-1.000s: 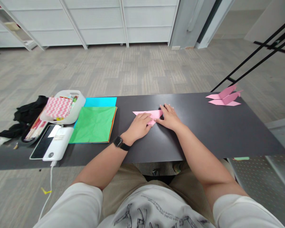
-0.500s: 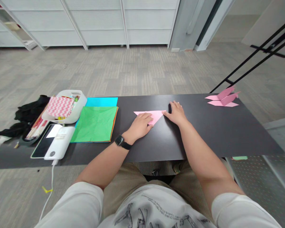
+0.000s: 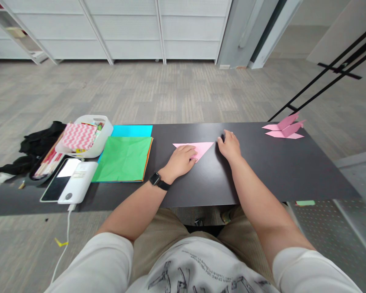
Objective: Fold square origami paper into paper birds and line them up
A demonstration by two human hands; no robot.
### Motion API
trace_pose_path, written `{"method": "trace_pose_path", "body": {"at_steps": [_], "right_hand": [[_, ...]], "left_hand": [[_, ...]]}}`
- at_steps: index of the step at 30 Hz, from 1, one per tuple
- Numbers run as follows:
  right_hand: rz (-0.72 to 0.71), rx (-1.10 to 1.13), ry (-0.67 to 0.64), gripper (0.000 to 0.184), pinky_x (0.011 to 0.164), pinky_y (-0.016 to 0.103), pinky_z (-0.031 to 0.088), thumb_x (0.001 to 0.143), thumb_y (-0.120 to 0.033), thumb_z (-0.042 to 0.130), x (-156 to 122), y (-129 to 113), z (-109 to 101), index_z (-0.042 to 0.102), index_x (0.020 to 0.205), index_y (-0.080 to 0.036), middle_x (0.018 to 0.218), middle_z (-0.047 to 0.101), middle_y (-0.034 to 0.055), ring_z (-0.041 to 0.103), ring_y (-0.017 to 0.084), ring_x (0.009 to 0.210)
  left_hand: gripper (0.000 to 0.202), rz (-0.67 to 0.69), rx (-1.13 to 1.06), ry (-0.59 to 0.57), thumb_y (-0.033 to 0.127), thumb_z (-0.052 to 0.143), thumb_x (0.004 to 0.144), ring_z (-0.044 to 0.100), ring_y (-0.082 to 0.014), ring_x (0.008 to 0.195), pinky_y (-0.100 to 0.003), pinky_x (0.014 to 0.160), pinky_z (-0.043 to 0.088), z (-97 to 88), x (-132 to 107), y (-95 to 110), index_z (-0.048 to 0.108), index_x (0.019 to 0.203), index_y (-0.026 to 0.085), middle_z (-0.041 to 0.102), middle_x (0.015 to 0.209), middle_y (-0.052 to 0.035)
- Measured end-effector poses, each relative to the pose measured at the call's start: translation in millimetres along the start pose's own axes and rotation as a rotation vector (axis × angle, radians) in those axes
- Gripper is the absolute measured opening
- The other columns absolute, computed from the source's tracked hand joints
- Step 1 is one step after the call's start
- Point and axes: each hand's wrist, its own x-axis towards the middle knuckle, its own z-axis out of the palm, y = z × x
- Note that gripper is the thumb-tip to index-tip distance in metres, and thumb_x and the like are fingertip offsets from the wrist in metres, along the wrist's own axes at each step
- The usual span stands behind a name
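One left hand [image 3: 181,160] lies spread over a pink paper triangle [image 3: 203,149]; the right hand [image 3: 231,145], half-curled, thumb parted, is just beside it at three o'clock.

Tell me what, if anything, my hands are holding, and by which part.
Nothing looks gripped. Your left hand rests over the left and middle of the pink paper; your right hand is apart from it, beyond its right tip.

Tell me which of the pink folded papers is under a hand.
The flat pink triangle, partly covered by the left hand. The two pink bird-shaped papers, with raised parts, sit untouched toward the right end of the table.
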Motion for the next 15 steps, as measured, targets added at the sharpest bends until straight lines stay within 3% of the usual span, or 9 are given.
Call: {"method": "trace_pose_path", "body": {"at_steps": [3, 7, 11, 15], "right_hand": [[-0.103, 0.040, -0.064, 0.080, 0.133, 0.062, 0.025, 0.099, -0.054, 0.057, -10.6, -9.6, -3.0, 0.044, 0.163, -0.009, 0.167, 0.047, 0.0256, 0.037, 0.042, 0.161], [-0.299, 0.059, -0.229, 0.103, 0.134, 0.061, 0.023, 0.091, -0.065, 0.069, -32.4, -30.9, -4.0, 0.029, 0.173, -0.017, 0.179, 0.028, 0.0211, 0.022, 0.040, 0.168], [-0.290, -0.022, -0.334, 0.119, 0.135, 0.065, 0.013, 0.084, -0.074, 0.074, -46.3, -46.5, -4.1, 0.023, 0.175, -0.016, 0.181, 0.019, 0.0224, 0.015, 0.045, 0.168], [-0.257, -0.047, -0.347, 0.123, 0.136, 0.062, 0.013, 0.083, -0.077, 0.073, -43.7, -46.3, -2.9, 0.021, 0.175, -0.014, 0.181, 0.018, 0.0239, 0.014, 0.044, 0.169]], "left_hand": [[0.029, -0.020, -0.003, 0.007, 0.029, 0.069, 0.100, 0.061, -0.0283, 0.140, -0.049, 0.126, 0.043, -1.3, 1.1, -0.2, 0.075, 0.127, 0.023, 0.069, 0.149, -0.0086], [0.031, -0.024, -0.006, 0.017, 0.035, 0.071, 0.099, 0.061, -0.0291, 0.139, -0.050, 0.124, 0.044, -3.2, 1.1, 0.7, 0.075, 0.128, 0.024, 0.069, 0.148, -0.0078], [0.032, -0.035, -0.014, 0.006, 0.037, 0.074, 0.099, 0.062, -0.0295, 0.139, -0.050, 0.124, 0.045, -6.3, 1.0, 3.1, 0.075, 0.127, 0.023, 0.070, 0.148, -0.0092], [0.033, -0.043, -0.013, -0.004, 0.037, 0.074, 0.099, 0.062, -0.0297, 0.139, -0.049, 0.124, 0.045, -8.1, 1.3, 4.4, 0.074, 0.128, 0.022, 0.069, 0.148, -0.0100]]}}
